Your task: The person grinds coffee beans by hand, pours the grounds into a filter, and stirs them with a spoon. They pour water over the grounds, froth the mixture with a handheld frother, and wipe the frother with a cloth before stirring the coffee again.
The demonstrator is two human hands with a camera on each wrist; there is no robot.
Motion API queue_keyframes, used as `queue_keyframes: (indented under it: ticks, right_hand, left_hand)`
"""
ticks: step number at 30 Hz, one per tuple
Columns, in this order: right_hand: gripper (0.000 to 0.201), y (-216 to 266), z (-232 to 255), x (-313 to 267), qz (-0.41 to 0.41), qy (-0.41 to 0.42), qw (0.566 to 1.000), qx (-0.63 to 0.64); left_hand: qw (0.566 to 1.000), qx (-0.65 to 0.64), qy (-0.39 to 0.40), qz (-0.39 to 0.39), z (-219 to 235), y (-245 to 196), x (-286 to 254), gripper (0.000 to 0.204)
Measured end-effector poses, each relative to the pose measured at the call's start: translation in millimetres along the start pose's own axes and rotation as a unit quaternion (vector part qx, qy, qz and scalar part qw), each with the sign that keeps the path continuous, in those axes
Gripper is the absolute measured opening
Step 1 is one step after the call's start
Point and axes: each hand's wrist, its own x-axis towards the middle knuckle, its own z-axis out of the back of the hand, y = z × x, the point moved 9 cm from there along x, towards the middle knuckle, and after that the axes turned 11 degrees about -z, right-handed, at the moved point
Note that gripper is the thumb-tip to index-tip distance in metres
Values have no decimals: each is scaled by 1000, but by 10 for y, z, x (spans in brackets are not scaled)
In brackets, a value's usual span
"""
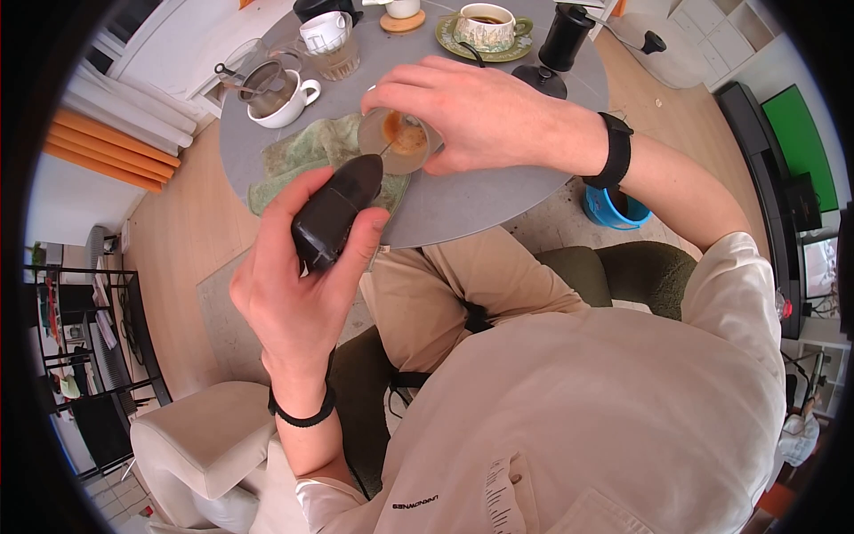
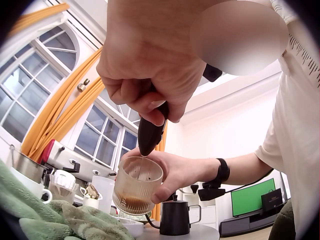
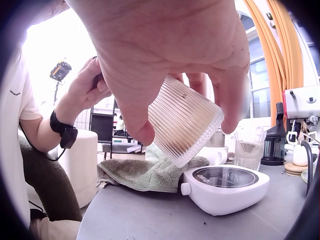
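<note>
Frothing is the step in hand, I judge: my left hand grips the black frother at centre frame, its thin whisk rod dipping into the ribbed glass. My right hand wraps that glass, tilted, lifted off the grey table above the green towel. Brown liquid sits low inside. Next, probably, the whisk head must stay under the surface and off the wall. Upper left, a white cup crowds the towel; the white scale lies just below the glass, and the table's near edge is close.
</note>
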Motion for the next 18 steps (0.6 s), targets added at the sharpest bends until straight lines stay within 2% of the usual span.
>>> queue_keyframes:
  ticks: [18]
  right_hand:
    - [76,-1,18,-9,5,-11,1000,1]
  left_hand:
    - [1000,-3,0,1,-2,-9,-5,48]
